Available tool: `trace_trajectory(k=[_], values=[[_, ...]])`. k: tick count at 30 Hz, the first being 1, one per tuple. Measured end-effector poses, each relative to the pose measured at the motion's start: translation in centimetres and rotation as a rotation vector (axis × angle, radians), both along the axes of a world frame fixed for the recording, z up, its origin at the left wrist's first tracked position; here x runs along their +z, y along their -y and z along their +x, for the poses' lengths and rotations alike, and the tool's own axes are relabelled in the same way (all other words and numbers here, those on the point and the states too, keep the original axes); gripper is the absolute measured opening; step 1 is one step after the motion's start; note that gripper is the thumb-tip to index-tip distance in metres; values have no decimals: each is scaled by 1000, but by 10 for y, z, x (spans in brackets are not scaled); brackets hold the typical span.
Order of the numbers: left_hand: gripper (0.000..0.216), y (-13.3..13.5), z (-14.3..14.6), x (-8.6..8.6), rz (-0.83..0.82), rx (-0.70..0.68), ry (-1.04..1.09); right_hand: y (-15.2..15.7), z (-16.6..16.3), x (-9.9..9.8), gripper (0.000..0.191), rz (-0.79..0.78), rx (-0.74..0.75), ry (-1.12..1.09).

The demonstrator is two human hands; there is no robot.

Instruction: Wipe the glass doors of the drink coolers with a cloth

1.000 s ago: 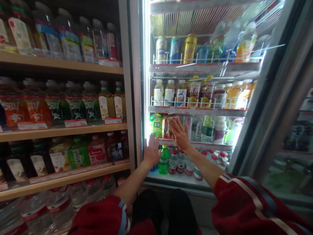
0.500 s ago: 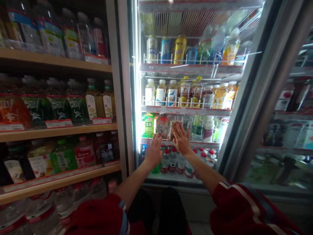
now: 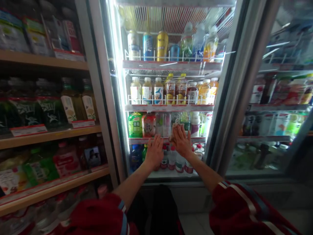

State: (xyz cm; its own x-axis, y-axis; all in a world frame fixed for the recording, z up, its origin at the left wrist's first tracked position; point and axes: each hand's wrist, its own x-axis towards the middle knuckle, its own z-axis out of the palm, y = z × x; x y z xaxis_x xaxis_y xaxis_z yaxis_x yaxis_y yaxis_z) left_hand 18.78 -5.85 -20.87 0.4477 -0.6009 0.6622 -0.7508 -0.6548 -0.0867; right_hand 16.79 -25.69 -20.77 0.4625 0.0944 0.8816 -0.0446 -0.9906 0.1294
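Right hand (image 3: 183, 143) raised, the person is holding a crumpled cloth (image 3: 173, 133) against what looks like the lit cooler's glass (image 3: 168, 64), fingers lying close together over it. That cloth is sitting low on the front, over the row with the green bottle (image 3: 135, 125) and the red bottle (image 3: 149, 125), to the right of both. Left hand (image 3: 154, 152) is standing open just beside it, fingers slightly apart, tips near the shelf strip (image 3: 137, 141); whether it is touching the pane, I cannot tell from where I'm standing.

To my eye, the weak point is the cloth: bunched unevenly as it is, it could be slipping from under the fingertips if the pressure went lopsided, leaving bare skin smearing the surface. The left palm could be leaving prints too, should it be leaning there. Both forearms are reaching forward, and a red sleeve (image 3: 95, 215) sliding down could be getting in the way. Dark-trousered knees (image 3: 164, 207) are sitting close to the cooler's base (image 3: 193, 199), so a hard lean could be bumping them.
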Motion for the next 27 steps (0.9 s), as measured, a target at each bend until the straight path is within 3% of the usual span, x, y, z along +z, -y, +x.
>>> trace_trajectory(k=[9,15,21,27], values=[[63,18,-7,-2,54,-23,-6,33,-10,-4,56,84,-83,77],[57,32,-8,-3,88,-49,8,43,-18,-21,51,5,-63,-7],[60,52,-12,3,118,-103,10,70,-21,-17,56,213,-208,116],[58,63,-16,-5,149,-134,25,86,-34,-42,54,206,-244,70]])
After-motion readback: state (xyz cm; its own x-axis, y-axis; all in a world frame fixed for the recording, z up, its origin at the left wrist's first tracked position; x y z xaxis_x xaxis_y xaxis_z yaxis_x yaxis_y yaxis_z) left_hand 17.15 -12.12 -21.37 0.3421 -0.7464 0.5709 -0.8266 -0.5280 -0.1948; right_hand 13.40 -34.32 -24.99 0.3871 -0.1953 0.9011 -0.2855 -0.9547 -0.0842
